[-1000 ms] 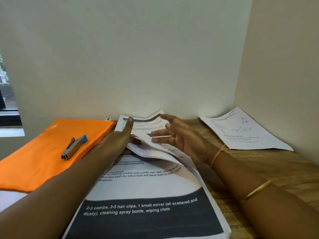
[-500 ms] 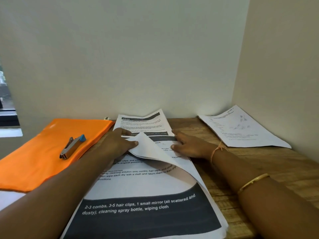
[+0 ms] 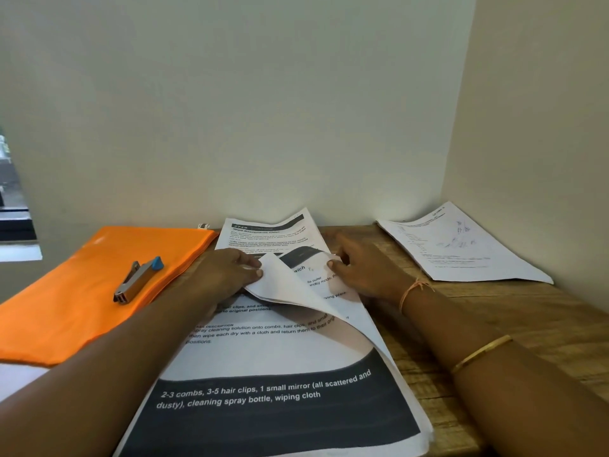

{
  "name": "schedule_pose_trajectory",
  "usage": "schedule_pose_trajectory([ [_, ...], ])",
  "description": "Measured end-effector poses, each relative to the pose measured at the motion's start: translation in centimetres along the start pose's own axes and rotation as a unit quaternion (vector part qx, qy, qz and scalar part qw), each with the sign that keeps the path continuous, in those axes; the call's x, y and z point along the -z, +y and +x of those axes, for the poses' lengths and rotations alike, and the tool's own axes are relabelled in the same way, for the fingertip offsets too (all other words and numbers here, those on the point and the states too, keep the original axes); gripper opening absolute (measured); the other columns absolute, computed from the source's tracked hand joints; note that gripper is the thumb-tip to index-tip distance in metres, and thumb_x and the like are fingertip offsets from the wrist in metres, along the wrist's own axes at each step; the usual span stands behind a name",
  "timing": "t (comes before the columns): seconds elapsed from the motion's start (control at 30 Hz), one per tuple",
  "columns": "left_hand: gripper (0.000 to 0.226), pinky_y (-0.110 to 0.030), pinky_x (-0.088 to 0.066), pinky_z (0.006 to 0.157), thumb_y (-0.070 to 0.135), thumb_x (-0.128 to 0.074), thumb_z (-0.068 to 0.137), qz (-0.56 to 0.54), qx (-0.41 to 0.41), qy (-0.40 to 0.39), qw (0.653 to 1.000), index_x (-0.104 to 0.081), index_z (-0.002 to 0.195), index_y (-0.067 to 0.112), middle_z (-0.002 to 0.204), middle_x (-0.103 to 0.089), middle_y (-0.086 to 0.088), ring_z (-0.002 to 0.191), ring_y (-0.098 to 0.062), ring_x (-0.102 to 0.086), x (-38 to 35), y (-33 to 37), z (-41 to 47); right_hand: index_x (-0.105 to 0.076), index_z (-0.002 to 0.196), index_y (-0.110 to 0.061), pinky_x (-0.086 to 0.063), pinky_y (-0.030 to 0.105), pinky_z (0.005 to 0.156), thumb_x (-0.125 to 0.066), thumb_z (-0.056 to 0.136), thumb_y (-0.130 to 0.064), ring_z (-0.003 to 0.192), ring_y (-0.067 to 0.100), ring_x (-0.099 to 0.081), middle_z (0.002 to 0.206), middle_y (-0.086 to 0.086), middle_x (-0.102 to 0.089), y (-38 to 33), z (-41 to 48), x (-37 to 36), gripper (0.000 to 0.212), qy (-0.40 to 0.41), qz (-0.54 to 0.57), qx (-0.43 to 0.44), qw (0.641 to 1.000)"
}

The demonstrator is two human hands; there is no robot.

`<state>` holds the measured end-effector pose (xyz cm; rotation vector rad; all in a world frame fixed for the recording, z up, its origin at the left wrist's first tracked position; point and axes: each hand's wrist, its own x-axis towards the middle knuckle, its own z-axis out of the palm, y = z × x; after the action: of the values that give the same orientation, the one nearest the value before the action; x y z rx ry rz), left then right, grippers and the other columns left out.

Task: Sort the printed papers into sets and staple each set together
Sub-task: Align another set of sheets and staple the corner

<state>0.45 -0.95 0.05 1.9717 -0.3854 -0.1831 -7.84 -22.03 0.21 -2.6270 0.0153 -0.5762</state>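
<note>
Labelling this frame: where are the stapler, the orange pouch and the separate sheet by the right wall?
stapler (image 3: 137, 280): head view, its grey metal body.
orange pouch (image 3: 72, 301): head view, bare fabric left of the stapler.
separate sheet (image 3: 459, 250): head view, middle of the page.

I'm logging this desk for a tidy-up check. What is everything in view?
pouch: one, orange, left side of table
stapler: one, silver with blue end, lying on pouch
paper stack: one, white with black print, centre
lifted sheet: one, white, atop stack, corner curled up
loose papers: one pile, white, far right by wall
table: one, brown wood, under everything
left hand: one, pinches lifted sheet's corner
right hand: one, fingertips at stack's far edge; thread band and gold bangle on that arm
</note>
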Motion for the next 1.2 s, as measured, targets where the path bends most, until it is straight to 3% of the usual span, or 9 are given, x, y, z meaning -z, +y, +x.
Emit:
schedule_pose_trajectory([
  [0.1, 0.001, -0.017, -0.027, 0.036, 0.015, -0.069, 0.085, 0.0, -0.004, -0.001, 1.0, -0.069, 0.084, 0.015, 0.062, -0.054, -0.006, 0.038, -0.01, -0.036, 0.0, 0.1, -0.1, -0.048, 0.125, -0.029, -0.052, 0.032, 0.072, -0.05, 0.096, -0.012, 0.076, 0.007, -0.063, 0.087, -0.004, -0.063, -0.7, -0.3, 0.2, 0.033, 0.028, 0.164, -0.014, 0.986],
  [0.23, 0.028, -0.025, -0.039, 0.056, 0.037, -0.059, 0.091, 0.008, -0.006, 0.039, 0.999, -0.072, 0.093, 0.012, 0.083, -0.063, -0.007, 0.063, -0.018, -0.052, -0.1, 0.2, 0.4, -0.034, 0.139, -0.028, -0.05, 0.019, 0.087, -0.044, 0.1, -0.013, 0.092, 0.0, -0.066, 0.108, 0.006, -0.068, -1.9, -0.6, 0.5, 0.043, -0.02, 0.395, -0.023, 0.918],
  [0.4, 0.083, -0.037, -0.046, 0.093, 0.091, -0.03, 0.066, -0.079, 0.035, 0.024, 0.996, -0.07, 0.099, 0.026, 0.1, -0.07, -0.012, 0.098, -0.03, -0.065, 0.2, 0.0, 0.6, -0.034, 0.144, -0.03, -0.028, 0.021, 0.107, -0.058, 0.077, -0.036, 0.114, -0.013, -0.05, 0.131, 0.006, -0.06, -3.2, -1.0, -0.2, 0.071, -0.133, 0.371, -0.019, 0.919],
  [0.47, 0.07, -0.031, -0.048, 0.08, 0.078, -0.054, 0.07, -0.081, 0.038, 0.017, 0.996, -0.068, 0.102, 0.017, 0.095, -0.071, -0.012, 0.09, -0.027, -0.066, 0.1, -0.2, 0.7, -0.044, 0.137, -0.032, -0.028, 0.025, 0.111, -0.058, 0.077, -0.039, 0.117, -0.008, -0.05, 0.129, 0.002, -0.061, -3.1, -0.9, -0.4, 0.061, -0.147, 0.385, -0.021, 0.911],
  [0.53, 0.042, -0.025, -0.049, 0.068, 0.04, -0.072, 0.079, -0.047, 0.019, 0.01, 0.999, -0.066, 0.11, 0.013, 0.089, -0.069, -0.002, 0.082, -0.02, -0.065, 0.0, -0.2, 0.8, -0.043, 0.129, -0.036, -0.032, 0.034, 0.112, -0.054, 0.093, -0.029, 0.116, 0.006, -0.057, 0.12, 0.008, -0.067, -2.5, -0.5, -0.5, 0.039, -0.103, 0.425, -0.025, 0.899],
  [0.63, 0.042, -0.031, -0.05, 0.067, 0.021, -0.075, 0.079, -0.028, 0.029, 0.002, 0.999, -0.06, 0.117, 0.014, 0.093, -0.067, -0.005, 0.078, -0.021, -0.062, 0.1, -0.3, 0.8, -0.038, 0.135, -0.033, -0.035, 0.038, 0.111, -0.053, 0.096, -0.019, 0.123, 0.015, -0.052, 0.129, 0.006, -0.06, -0.8, 0.0, -0.4, 0.044, -0.027, 0.318, -0.04, 0.947],
  [0.8, 0.037, -0.016, -0.028, 0.033, 0.018, -0.074, 0.08, -0.034, 0.036, 0.017, 0.999, -0.052, 0.11, 0.023, 0.066, -0.055, -0.008, 0.036, -0.01, -0.036, 0.1, -0.1, 0.5, -0.011, 0.152, -0.028, -0.03, 0.034, 0.111, -0.051, 0.096, -0.028, 0.133, 0.02, -0.04, 0.152, -0.001, -0.034, 1.1, 0.2, -0.5, 0.069, -0.149, 0.016, -0.062, 0.987],
  [0.97, 0.037, -0.02, -0.03, 0.04, 0.017, -0.075, 0.08, -0.032, 0.032, 0.02, 0.999, -0.053, 0.109, 0.022, 0.076, -0.059, -0.011, 0.046, -0.014, -0.039, 0.1, 0.0, 0.4, 0.005, 0.151, -0.031, -0.012, 0.05, 0.117, -0.045, 0.098, -0.037, 0.143, 0.026, -0.026, 0.154, -0.005, -0.03, 0.6, 0.4, -0.3, 0.073, -0.176, -0.061, -0.084, 0.979],
  [1.2, 0.029, -0.022, -0.03, 0.044, 0.018, -0.075, 0.079, -0.025, 0.03, 0.015, 0.999, -0.055, 0.098, 0.026, 0.076, -0.06, -0.011, 0.049, -0.016, -0.04, 0.1, -0.2, 0.7, 0.003, 0.151, -0.033, -0.015, 0.05, 0.116, -0.047, 0.098, -0.033, 0.141, 0.028, -0.029, 0.154, -0.001, -0.031, -0.1, 0.1, -0.2, 0.073, -0.164, -0.071, -0.073, 0.981],
])
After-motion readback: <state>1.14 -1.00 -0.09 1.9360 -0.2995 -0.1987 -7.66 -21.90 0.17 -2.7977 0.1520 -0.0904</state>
